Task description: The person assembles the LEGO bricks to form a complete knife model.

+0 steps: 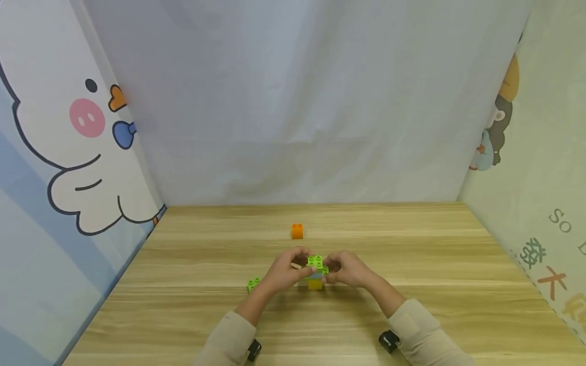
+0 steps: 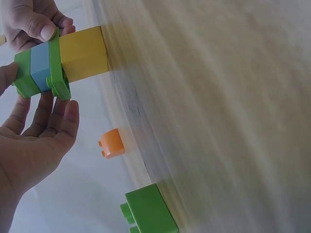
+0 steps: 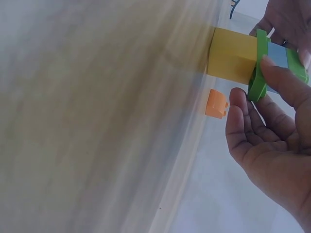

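A small stack of toy building bricks stands on the table between both hands. From the bottom it has a yellow brick (image 2: 85,53), a thin green plate (image 3: 261,63) jutting out past the sides, a blue brick (image 2: 41,67) and a green brick (image 1: 315,262) on top. My left hand (image 1: 285,273) holds the stack from the left, its thumb at the top green brick and its fingers around the far side. On the other side my right hand (image 1: 350,270) pinches the green plate, thumb on the near face and fingers behind.
An orange brick (image 1: 297,232) with a rounded face stands farther back on the wooden table (image 1: 412,239). Another green brick (image 2: 151,209) lies to the left, partly behind the left forearm in the head view. A pale curtain (image 1: 297,101) closes off the back.
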Demonstrator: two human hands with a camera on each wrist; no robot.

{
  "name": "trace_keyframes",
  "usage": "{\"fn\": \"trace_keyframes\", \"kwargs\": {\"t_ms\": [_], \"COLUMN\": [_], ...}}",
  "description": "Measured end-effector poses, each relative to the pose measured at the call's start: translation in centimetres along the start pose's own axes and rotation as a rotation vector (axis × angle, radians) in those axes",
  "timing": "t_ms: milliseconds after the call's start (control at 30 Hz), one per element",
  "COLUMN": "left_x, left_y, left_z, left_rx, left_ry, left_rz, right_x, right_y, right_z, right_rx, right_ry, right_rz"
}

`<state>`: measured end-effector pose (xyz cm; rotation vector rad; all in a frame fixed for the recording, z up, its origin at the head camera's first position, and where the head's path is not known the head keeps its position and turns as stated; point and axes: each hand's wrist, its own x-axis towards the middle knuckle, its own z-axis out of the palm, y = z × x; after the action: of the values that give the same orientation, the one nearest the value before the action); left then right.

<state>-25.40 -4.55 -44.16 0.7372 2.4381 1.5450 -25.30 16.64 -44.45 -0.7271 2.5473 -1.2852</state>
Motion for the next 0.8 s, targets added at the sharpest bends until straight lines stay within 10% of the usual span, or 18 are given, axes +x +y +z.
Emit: {"fn": "trace_keyframes", "kwargs": {"t_ms": [800], "left_x": [-0.64], "left_y": [-0.75], "left_z": [-0.56], "left_rx": [0.034], "left_ry": [0.009], "left_rz": [0.035], "right_x": [0.32], "right_y": [-0.15], "right_z": [-0.16], "right_rx": [-0.03], "right_ry": [-0.028], "right_rz": [-0.009]}}
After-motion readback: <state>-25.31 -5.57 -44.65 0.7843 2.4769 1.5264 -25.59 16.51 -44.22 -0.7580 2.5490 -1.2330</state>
